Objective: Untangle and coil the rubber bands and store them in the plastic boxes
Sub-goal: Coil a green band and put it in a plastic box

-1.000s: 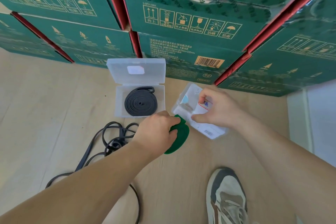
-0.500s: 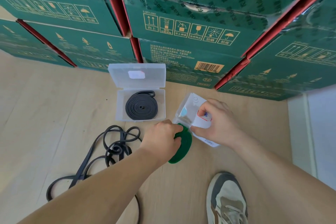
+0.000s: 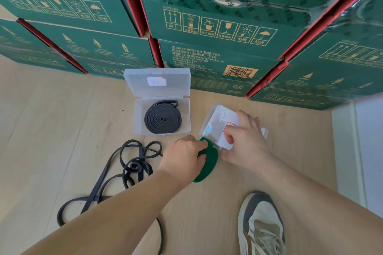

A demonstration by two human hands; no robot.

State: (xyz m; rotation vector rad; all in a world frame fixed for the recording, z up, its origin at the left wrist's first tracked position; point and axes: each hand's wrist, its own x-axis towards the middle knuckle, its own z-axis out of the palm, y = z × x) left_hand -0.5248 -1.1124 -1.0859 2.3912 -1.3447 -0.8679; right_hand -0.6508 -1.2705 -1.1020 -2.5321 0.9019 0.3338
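My left hand (image 3: 184, 156) grips a coiled green rubber band (image 3: 208, 163), its top edge at the mouth of a second clear plastic box (image 3: 214, 125). My right hand (image 3: 244, 141) holds that box tilted, fingers curled round its lid and white label. An open clear box (image 3: 186, 109) stands farther back on the floor with a coiled black band (image 3: 163, 118) lying flat inside it. A tangled black rubber band (image 3: 124, 170) sprawls on the floor to the left, partly hidden under my left forearm.
Stacked green cardboard cartons (image 3: 217, 33) wall off the back. A pale wooden floor (image 3: 51, 130) spreads to the left. My shoe (image 3: 261, 225) stands at the lower right, and a white wall base (image 3: 352, 151) runs along the right edge.
The view has dropped slightly, so everything sits lower in frame. The green coil has edged up towards the tilted box's mouth. Both hands keep their grips.
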